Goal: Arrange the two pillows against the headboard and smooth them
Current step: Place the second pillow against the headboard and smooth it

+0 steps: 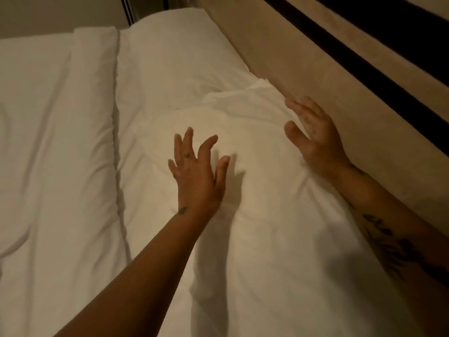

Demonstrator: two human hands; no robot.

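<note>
Two white pillows lie in a row along the beige headboard (pixel 315 76). The near pillow (pixel 262 215) fills the lower middle of the view, creased around its top corner. The far pillow (pixel 175 59) lies beyond it, smoother. My left hand (pixel 198 173) is spread, fingers apart, just over the near pillow's middle, casting a shadow on it. My right hand (pixel 313 137) is spread at the pillow's upper right edge, close to the headboard, its heel touching the fabric. Neither hand grips anything.
A white duvet (pixel 56 142) covers the bed to the left, with a folded edge running beside the pillows. Dark horizontal bands (pixel 379 69) cross the headboard. A wall and a dark vertical frame (pixel 128 10) stand beyond the far pillow.
</note>
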